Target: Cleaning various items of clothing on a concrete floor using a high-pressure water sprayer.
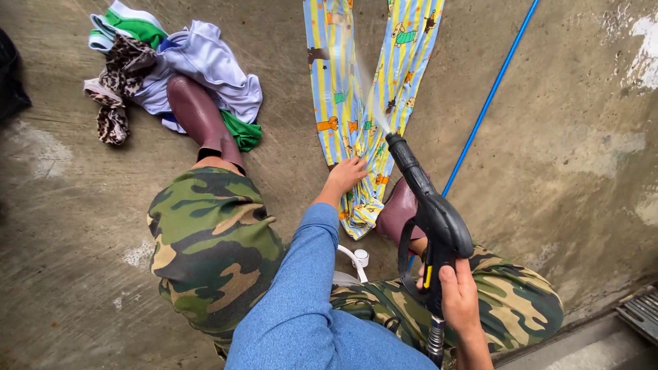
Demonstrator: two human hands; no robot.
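My right hand [458, 296] grips the handle of a black spray gun [428, 209], whose nozzle points at a blue-and-yellow striped garment [343, 89] with animal prints, spread on the wet concrete floor. A fine spray leaves the nozzle onto the cloth. My left hand [346, 175], in a blue sleeve, presses flat on the lower end of that garment. I sit low with camouflage trousers and maroon rubber boots [199, 116].
A heap of clothes [171, 62], lilac, green and leopard-patterned, lies at the upper left beside my left boot. A blue hose [490, 96] runs diagonally across the floor on the right. A metal drain grate [641, 312] sits at the lower right.
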